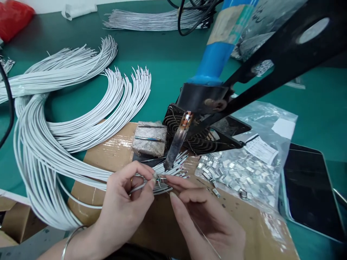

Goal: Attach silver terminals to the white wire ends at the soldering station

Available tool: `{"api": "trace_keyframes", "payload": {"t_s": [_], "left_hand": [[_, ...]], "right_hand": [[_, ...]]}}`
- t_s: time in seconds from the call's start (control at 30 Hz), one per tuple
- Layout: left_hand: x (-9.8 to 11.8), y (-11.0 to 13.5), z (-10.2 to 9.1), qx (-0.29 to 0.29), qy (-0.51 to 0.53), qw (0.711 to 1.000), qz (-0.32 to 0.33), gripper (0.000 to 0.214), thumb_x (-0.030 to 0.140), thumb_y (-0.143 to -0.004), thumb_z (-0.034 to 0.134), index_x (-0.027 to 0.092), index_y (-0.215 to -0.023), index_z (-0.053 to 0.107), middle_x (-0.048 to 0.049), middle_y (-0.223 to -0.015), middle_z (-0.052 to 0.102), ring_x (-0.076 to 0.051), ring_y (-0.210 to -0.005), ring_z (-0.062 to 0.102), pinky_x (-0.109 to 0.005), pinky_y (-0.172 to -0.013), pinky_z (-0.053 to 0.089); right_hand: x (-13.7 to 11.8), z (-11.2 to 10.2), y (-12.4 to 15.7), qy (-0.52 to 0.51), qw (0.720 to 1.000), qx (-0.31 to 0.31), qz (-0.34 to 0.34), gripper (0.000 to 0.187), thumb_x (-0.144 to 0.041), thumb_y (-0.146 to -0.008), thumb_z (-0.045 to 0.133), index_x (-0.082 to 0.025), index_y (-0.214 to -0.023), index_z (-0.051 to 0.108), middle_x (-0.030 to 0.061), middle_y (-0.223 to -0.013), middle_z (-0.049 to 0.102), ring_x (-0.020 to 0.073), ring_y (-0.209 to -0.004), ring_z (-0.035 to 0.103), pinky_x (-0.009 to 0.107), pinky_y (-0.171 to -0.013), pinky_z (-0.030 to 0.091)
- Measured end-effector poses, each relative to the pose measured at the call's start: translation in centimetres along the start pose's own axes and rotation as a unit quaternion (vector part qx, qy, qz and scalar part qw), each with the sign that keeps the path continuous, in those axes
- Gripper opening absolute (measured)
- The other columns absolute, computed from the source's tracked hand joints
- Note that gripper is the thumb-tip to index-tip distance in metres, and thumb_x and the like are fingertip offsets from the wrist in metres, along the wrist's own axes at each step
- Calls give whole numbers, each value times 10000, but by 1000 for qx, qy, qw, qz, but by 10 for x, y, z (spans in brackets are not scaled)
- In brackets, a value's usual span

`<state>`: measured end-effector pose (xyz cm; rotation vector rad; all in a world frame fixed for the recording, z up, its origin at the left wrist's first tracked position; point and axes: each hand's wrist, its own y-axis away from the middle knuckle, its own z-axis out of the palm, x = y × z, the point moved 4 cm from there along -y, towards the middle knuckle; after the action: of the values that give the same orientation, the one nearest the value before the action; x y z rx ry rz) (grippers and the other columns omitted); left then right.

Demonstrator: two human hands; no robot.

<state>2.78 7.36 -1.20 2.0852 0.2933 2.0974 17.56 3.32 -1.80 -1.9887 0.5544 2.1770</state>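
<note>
My left hand [127, 202] pinches the stripped end of a white cable [141, 186] between thumb and forefinger, just under the tip of a fixed soldering iron [176, 142]. My right hand [206, 220] pinches a small metal connector [163, 178] against that cable end, and a thin solder wire [206, 238] runs across its palm. A fan of white cable ends [176, 166] lies right behind my fingers on the cardboard sheet [114, 151].
Large bundles of white cables [67, 119] curve over the green table [168, 61] at left. A clear bag of metal connectors [241, 169] lies at right, beside a dark tablet [309, 187]. A sponge block [149, 139], a black fan grille [206, 139] and the iron's blue handle [217, 54] stand behind.
</note>
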Motion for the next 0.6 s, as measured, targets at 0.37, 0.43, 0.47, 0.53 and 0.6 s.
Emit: {"api": "trace_keyframes", "payload": {"t_s": [0.37,0.43,0.47,0.53,0.6], "left_hand": [[21,-17,9,1,-25,1000,-7,135,134,-788,734,148,-697,635,-19,-810,674,-31,-483,372,-163,-436,249],[24,-19,10,2,-23,1000,-1,127,141,-789,731,147,-702,638,-16,-797,672,-32,-481,376,-161,-433,254],[25,-19,10,3,-22,1000,0,126,144,-791,731,148,-704,639,-13,-790,670,-34,-482,382,-160,-433,257],[25,-20,10,5,-22,1000,-2,126,149,-792,730,150,-705,639,-8,-776,665,-38,-482,387,-163,-431,259],[25,-20,10,8,-25,1000,-6,124,152,-793,725,153,-706,637,13,-716,633,-40,-469,367,-167,-425,252]], "right_hand": [[-4,0,-10,3,1000,0,12,197,-217,-957,726,-249,-770,673,40,-1138,838,172,-1083,799,202,-938,618],[-6,0,-11,2,1000,0,11,191,-221,-958,726,-257,-779,673,16,-1145,836,145,-1095,794,167,-949,600],[-8,1,-11,3,1000,0,9,188,-220,-959,727,-261,-783,676,1,-1146,836,129,-1101,791,146,-959,587],[-9,2,-12,1,1000,-1,10,183,-218,-958,731,-266,-788,682,-15,-1153,833,112,-1101,790,126,-964,576],[-9,2,-13,-9,1000,-2,12,180,-218,-953,740,-263,-787,686,-8,-1159,831,121,-1086,799,138,-951,592]]}}
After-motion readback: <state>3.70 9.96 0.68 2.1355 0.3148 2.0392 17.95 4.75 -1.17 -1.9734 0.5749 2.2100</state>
